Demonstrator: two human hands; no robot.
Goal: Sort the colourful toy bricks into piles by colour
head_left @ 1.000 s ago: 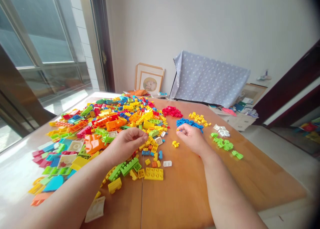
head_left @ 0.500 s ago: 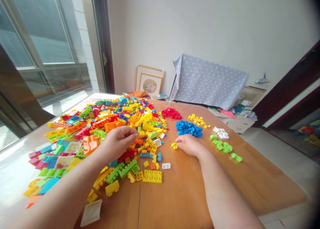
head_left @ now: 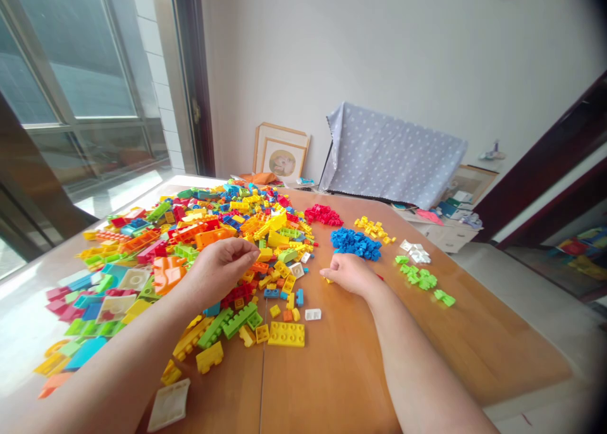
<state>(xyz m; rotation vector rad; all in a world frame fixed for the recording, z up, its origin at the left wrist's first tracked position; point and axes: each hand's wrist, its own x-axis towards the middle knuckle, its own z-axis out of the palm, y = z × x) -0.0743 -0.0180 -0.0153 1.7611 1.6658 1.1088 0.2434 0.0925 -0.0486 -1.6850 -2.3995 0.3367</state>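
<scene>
My left hand (head_left: 222,264) hovers over the near right side of a large mixed pile of toy building bricks (head_left: 208,234), thumb and fingers pressed together; whatever they may hold is hidden. On the bare wood to the right, my right hand (head_left: 349,272) is low at the table with fingers curled over a small yellow brick (head_left: 328,280), mostly covered by them. Just beyond this hand lies a heap of small blue bricks (head_left: 355,243). A red piece (head_left: 380,277) peeks out beside the right wrist.
Sorted groups lie on the wooden table (head_left: 332,377): red bricks (head_left: 324,215), yellow bricks (head_left: 374,228), white bricks (head_left: 416,252) and light green bricks (head_left: 419,277). A flat yellow brick (head_left: 286,334) and a white brick (head_left: 313,314) sit nearer me. A polka-dot cloth (head_left: 393,152) hangs behind.
My right hand has shifted slightly left, over the small yellow brick that showed before its fingertips. The red piece by the wrist has come into sight. My left hand stays pinched above the pile.
</scene>
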